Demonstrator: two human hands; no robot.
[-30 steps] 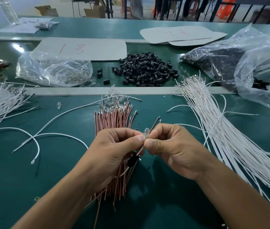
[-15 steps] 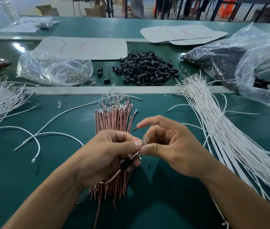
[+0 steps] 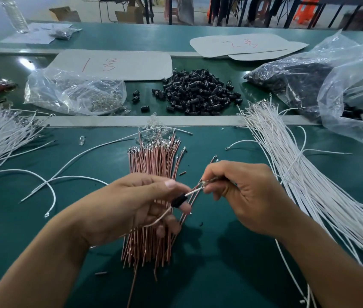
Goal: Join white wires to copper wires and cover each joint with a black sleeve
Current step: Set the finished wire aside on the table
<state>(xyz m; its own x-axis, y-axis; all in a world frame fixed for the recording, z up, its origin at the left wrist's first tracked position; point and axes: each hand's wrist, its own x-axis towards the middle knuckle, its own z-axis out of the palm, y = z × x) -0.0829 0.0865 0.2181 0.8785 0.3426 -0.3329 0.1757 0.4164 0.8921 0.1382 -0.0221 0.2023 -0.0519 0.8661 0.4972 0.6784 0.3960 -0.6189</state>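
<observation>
The left hand [image 3: 129,205] pinches a sleeve [image 3: 178,200] threaded on one white-and-copper pair. The right hand [image 3: 249,196] pinches the joint [image 3: 206,182] just beyond it, apparently not yet covered. Large piles of copper wires [image 3: 151,165], white wires [image 3: 309,174] and sleeves [image 3: 198,92] lie unused.

Bright even light; glare spot on table [image 3: 23,62] far left; soft shadows; edges bowed.

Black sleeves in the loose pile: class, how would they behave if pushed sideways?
The black sleeves are short round tubes, so they would probably roll and scatter; a few strays lie apart. They look small and hollow, so likely light.
</observation>
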